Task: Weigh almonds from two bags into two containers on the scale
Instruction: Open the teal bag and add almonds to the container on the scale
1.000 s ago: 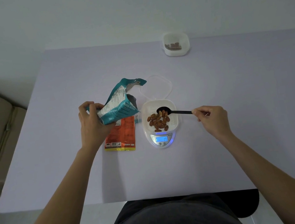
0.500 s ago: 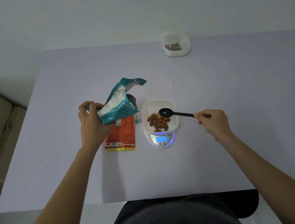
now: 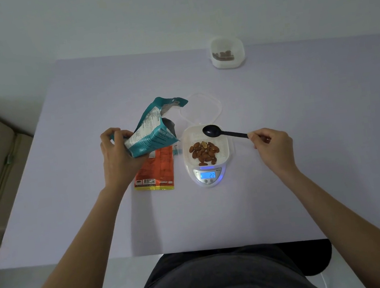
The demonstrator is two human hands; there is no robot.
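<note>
top of orange bag (image 3: 161, 170) hidden under teal bag (image 3: 151, 134) and left hand (image 3: 118, 158). End of spoon (image 3: 221, 132) handle buried in right hand (image 3: 273, 148). Brown contents of far container (image 3: 227, 52) too small to identify. Print on both bags unreadable. Small labels on scale (image 3: 209, 175) illegible. Bottom edge cuts off left forearm (image 3: 66, 259) and right forearm (image 3: 355, 218).

The black spoon (image 3: 224, 133) has been withdrawn from the almonds (image 3: 204, 152). A second ago its bowl lay among them; it now sits at the far rim of the white container (image 3: 230, 146), showing empty. The right hand (image 3: 273, 148), pinching the handle end, has shifted slightly away from the person. The full pile is now unobstructed. The scale display (image 3: 211, 175) reads 22; earlier figures are illegible.
</note>
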